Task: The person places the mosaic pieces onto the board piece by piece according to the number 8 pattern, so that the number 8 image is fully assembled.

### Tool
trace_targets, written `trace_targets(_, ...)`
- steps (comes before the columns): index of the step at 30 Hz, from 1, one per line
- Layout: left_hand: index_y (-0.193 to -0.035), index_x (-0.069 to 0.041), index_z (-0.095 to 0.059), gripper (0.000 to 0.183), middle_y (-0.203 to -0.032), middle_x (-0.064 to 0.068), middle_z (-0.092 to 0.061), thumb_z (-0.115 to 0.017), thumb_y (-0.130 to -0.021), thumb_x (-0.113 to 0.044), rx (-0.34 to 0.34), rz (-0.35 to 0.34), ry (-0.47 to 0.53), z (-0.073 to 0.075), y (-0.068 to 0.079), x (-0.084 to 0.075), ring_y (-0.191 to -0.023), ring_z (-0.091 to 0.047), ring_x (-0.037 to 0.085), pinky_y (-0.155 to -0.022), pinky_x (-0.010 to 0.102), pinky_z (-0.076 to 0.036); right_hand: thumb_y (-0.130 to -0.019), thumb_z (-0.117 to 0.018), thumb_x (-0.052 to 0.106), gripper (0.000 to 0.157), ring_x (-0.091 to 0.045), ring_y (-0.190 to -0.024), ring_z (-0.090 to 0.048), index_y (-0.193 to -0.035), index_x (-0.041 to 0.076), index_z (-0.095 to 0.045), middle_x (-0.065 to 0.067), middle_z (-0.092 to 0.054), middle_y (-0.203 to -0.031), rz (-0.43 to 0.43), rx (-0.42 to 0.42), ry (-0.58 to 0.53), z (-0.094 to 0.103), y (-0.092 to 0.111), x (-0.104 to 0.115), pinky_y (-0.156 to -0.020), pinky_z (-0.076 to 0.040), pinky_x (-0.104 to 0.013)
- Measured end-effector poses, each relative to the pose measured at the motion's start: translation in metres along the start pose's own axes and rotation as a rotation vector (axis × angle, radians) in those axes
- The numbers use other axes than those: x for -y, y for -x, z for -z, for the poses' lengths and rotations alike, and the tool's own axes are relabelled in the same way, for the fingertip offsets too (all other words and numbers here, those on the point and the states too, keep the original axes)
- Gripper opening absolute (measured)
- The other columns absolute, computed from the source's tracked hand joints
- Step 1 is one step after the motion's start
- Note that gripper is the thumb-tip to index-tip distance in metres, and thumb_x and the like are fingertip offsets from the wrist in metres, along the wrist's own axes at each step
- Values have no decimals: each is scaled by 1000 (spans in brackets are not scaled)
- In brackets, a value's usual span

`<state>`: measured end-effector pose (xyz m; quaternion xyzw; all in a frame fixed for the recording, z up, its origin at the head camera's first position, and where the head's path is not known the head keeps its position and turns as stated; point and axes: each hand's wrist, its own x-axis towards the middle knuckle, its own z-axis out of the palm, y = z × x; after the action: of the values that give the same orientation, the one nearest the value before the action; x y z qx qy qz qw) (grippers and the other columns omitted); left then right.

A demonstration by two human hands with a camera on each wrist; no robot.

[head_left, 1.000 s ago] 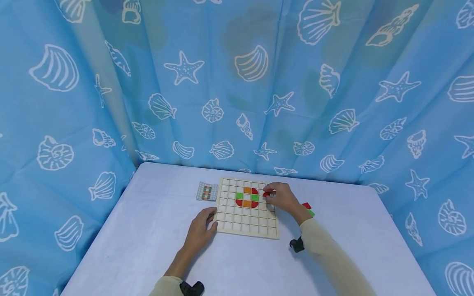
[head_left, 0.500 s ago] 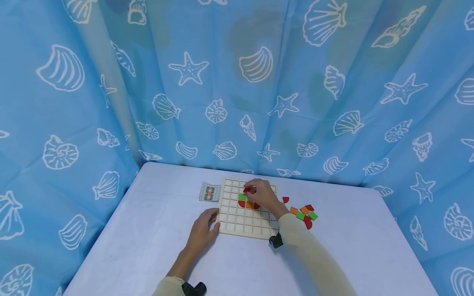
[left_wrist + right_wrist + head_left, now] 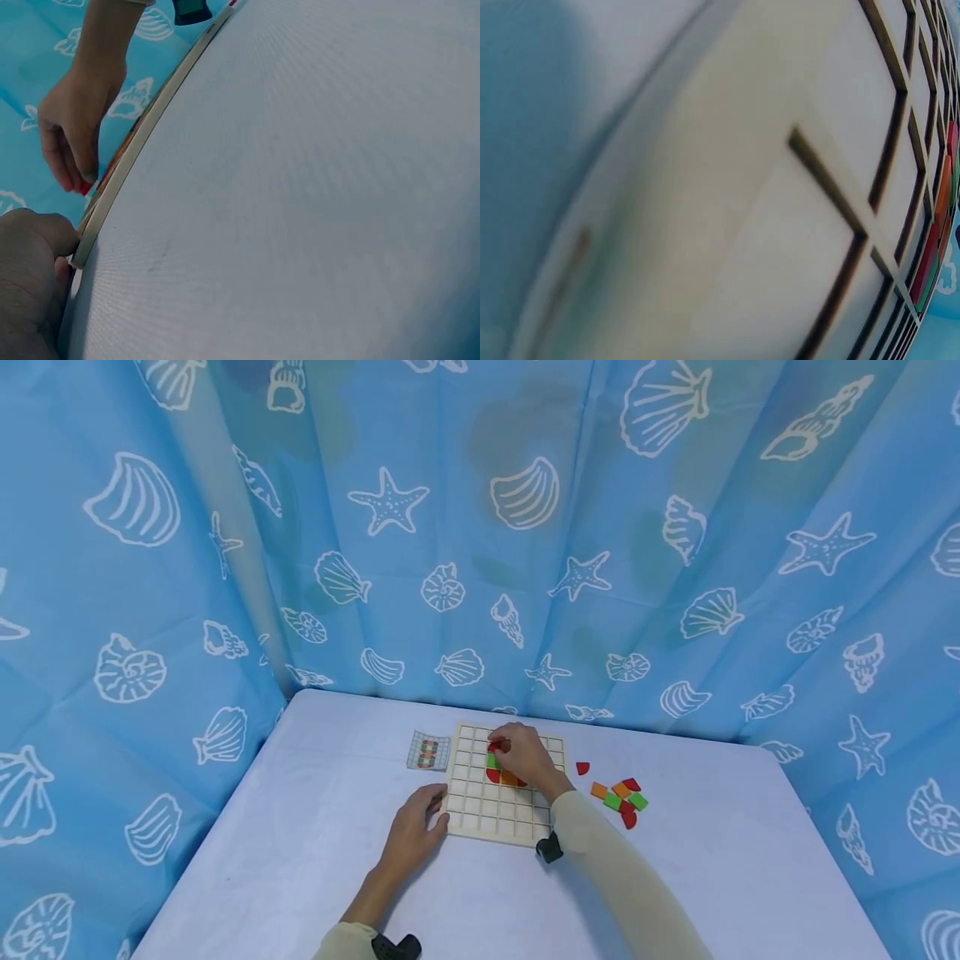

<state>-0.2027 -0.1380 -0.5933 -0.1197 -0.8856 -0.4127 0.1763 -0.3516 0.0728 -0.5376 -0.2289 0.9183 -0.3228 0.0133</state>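
A pale wooden grid board (image 3: 498, 827) lies on the table. My left hand (image 3: 415, 831) holds its left edge with thumb and fingers; in the left wrist view a digit of that hand (image 3: 30, 240) lies at the board's corner. My right hand (image 3: 523, 756) pinches a red quarter-round tile (image 3: 492, 746) over the upper-left cell of the coloured pattern; whether the tile touches the board is unclear. On the grid show a green square tile (image 3: 491, 761), a red tile (image 3: 492, 775) and an orange tile (image 3: 509, 778). My right hand hides the pattern's other tiles.
A small pattern card (image 3: 428, 751) lies left of the board. To the right, several loose red, orange and green tiles (image 3: 612, 800) form a cluster, with one red tile (image 3: 582, 768) apart. A blue shell-printed curtain (image 3: 480, 568) hangs behind the white table (image 3: 322, 760).
My right hand has carried the red quarter-round tile leftward across the pattern, from its right side to its upper left. The loose tiles have come into view. My left hand stays at the board's edge.
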Motion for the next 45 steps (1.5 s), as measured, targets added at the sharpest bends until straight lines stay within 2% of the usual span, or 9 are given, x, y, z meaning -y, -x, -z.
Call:
trace_targets(5,-128,-1,-56,46,-121,9,-61,-72,-84,-3,-14,-18,-1,-2,1,1,-110,-61,20,-95,26,-53,-84,-75,11,31,-19,-98,-57,-115,10,-71,-3,-67,-112,-8,26,14,0,1,0,-90,-57,-33)
trace_targets(10,-128,-2,-56,47,-121,8,-61,-72,-84,-4,-4,5,-11,-2,1,0,-112,-60,20,-97,25,-52,-85,-75,14,30,-17,-98,-57,-114,12,-71,-1,-67,-111,-19,39,27,0,0,-2,-91,-56,-32)
trace_targets(17,-128,-2,-55,47,-122,9,-61,-72,-84,-4,7,18,-13,1,-3,-2,-113,-60,20,-97,26,-52,-87,-70,7,23,-16,-92,-58,-109,10,-74,-1,-69,-105,98,-16,54,-1,-4,-2,-87,-57,-31)
trace_targets(22,-129,-2,-56,46,-122,8,-61,-71,-85,-5,13,30,-18,1,-3,-3,-112,-60,20,-98,27,-51,-88,-64,3,21,-14,-87,-56,-104,10,-75,2,-68,-100,139,17,73,-3,-4,-3,-82,-56,-28)
trace_targets(31,-129,-3,-55,47,-122,8,-61,-71,-86,-6,23,52,-9,1,-2,-6,-113,-60,19,-98,25,-51,-89,-64,6,20,-14,-93,-56,-105,11,-75,1,-67,-104,106,62,104,-1,2,-2,-91,-55,-33)
trace_targets(33,-129,-3,-55,46,-122,8,-61,-71,-86,-6,21,37,-13,0,-2,-6,-113,-60,19,-98,25,-51,-89,-64,7,21,-15,-93,-56,-106,11,-75,1,-67,-105,85,37,77,4,5,-4,-89,-56,-32)
trace_targets(39,-127,2,-55,46,-121,12,-61,-71,-85,-2,-7,-29,6,-1,-3,-5,-111,-61,23,-94,28,-54,-90,-62,3,19,-19,-92,-62,-105,6,-75,-1,-69,-102,78,-113,12,30,16,-15,-85,-59,-35)
trace_targets(42,-127,3,-56,46,-121,13,-61,-71,-84,-1,-14,-29,25,-1,-2,-4,-112,-61,24,-94,28,-54,-91,-62,4,19,-20,-97,-62,-105,6,-74,-1,-69,-103,26,-135,21,43,23,-26,-89,-58,-37)
trace_targets(45,-127,3,-56,46,-121,13,-61,-72,-83,0,-17,-16,28,0,0,-4,-112,-61,24,-95,27,-53,-92,-61,7,19,-20,-100,-61,-107,8,-73,-1,-69,-106,-65,-144,14,55,33,-41,-92,-57,-40)
